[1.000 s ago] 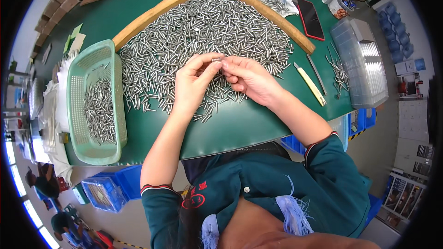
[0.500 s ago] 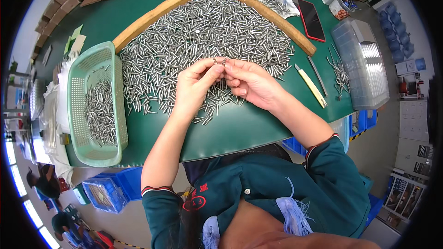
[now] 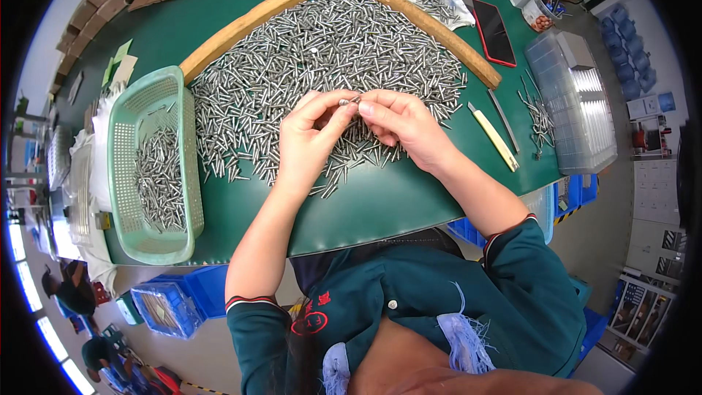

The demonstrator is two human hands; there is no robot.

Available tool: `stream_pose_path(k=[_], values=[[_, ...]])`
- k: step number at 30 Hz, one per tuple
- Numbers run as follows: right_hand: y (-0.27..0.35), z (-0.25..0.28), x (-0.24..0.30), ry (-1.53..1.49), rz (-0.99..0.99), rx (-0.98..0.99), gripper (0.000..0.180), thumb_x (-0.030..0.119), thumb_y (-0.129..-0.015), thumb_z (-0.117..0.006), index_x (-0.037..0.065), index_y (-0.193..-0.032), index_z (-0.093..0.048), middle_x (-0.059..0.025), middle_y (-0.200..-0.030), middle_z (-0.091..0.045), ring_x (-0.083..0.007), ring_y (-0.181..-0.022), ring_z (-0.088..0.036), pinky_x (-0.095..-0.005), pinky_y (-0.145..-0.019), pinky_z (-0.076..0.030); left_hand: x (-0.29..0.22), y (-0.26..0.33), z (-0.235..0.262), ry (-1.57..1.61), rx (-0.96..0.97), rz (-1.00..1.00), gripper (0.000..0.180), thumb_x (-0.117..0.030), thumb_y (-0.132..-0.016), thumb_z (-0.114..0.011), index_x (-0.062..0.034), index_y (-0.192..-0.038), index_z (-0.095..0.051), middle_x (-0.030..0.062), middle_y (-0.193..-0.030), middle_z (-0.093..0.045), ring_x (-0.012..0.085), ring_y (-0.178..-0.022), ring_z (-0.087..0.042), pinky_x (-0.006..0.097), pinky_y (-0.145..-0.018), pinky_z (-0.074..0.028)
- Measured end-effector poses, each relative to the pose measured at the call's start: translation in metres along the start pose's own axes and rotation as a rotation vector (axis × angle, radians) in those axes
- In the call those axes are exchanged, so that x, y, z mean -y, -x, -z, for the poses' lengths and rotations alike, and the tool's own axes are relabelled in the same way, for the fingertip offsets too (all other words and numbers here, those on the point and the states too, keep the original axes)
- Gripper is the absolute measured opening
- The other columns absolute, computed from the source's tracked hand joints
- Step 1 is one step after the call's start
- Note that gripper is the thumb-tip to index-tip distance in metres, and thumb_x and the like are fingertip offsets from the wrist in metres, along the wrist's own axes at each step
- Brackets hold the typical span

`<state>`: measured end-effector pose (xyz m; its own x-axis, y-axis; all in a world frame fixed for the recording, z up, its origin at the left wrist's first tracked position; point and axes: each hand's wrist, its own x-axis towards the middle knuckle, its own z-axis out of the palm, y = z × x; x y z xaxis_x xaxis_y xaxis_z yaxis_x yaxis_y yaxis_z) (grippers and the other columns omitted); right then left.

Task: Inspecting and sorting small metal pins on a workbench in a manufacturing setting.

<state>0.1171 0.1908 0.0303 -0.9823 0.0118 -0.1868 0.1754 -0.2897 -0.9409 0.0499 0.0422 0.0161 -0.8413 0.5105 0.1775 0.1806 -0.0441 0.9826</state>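
Note:
A broad heap of small metal pins covers the middle of the green table. Over its near part my two hands meet, fingertips almost touching. My left hand is closed in a pinch on a small metal pin, one end of which shows between thumb and forefinger. My right hand pinches the same pin from the other side; its lower fingers are curled and partly hidden. To the left stands a light green plastic basket with more pins inside.
Two wooden bars edge the heap's far side. At right lie a yellow-handled cutter, a flat metal strip, loose longer metal pieces, a red-edged phone and a clear plastic box. White cloth lies behind.
My right hand has rolled slightly and its lower fingers have curled inward. The left fingers have shifted a little, and the small pin shows more plainly between the fingertips.

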Motion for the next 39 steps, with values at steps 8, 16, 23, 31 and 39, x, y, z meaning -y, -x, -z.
stream_pose_path(k=[8,16,23,31,39], values=[[-0.003,-0.004,-0.003,0.062,-0.080,-0.079,0.025,0.030,-0.090,-0.050,0.006,-0.087,-0.057,0.0063,-0.065,-0.044,0.0000,-0.054,-0.036,-0.0140,-0.043,-0.027,-0.005,0.004,-0.003,-0.698,-0.022,-0.401,0.022,-0.013,-0.072,-0.067,-0.0092,-0.093,-0.064,0.0036,-0.067,-0.051,0.0184,-0.058,-0.052,0.030,-0.053,-0.044],[-0.008,0.009,-0.016,-0.724,-0.369,0.184,0.025,0.027,-0.092,-0.045,0.004,-0.090,-0.054,0.0037,-0.071,-0.048,-0.0008,-0.056,-0.041,-0.0133,-0.040,-0.031,-0.005,0.004,-0.003,-0.572,0.047,-0.324,0.034,-0.019,-0.070,-0.069,-0.0078,-0.100,-0.061,0.0031,-0.066,-0.049,0.0159,-0.058,-0.052,0.029,-0.053,-0.044],[-0.013,0.015,-0.017,-1.024,-0.483,0.295,0.024,0.030,-0.092,-0.043,0.008,-0.092,-0.052,0.0047,-0.071,-0.045,-0.0012,-0.056,-0.041,-0.0130,-0.040,-0.030,-0.017,-0.006,0.026,-0.820,0.004,-0.309,0.038,-0.025,-0.067,-0.070,-0.0068,-0.099,-0.059,0.0065,-0.077,-0.054,0.0209,-0.073,-0.053,0.033,-0.067,-0.043],[-0.014,0.016,-0.019,-1.017,-0.368,0.308,0.021,0.027,-0.091,-0.044,0.007,-0.087,-0.051,0.0023,-0.070,-0.045,-0.0050,-0.056,-0.040,-0.0145,-0.037,-0.029,-0.012,-0.002,0.036,-1.099,0.211,-0.200,0.046,-0.026,-0.064,-0.071,-0.0061,-0.103,-0.057,0.0084,-0.091,-0.053,0.0251,-0.089,-0.049,0.036,-0.078,-0.039],[-0.008,0.006,-0.006,-0.737,-0.256,0.127,0.022,0.022,-0.089,-0.040,0.004,-0.097,-0.050,-0.0065,-0.090,-0.054,-0.0092,-0.065,-0.047,-0.0167,-0.043,-0.034,0.000,-0.006,0.023,-0.979,0.073,-0.256,0.011,-0.015,-0.074,-0.063,-0.0091,-0.083,-0.063,0.0051,-0.077,-0.055,0.0223,-0.077,-0.053,0.035,-0.071,-0.041]])
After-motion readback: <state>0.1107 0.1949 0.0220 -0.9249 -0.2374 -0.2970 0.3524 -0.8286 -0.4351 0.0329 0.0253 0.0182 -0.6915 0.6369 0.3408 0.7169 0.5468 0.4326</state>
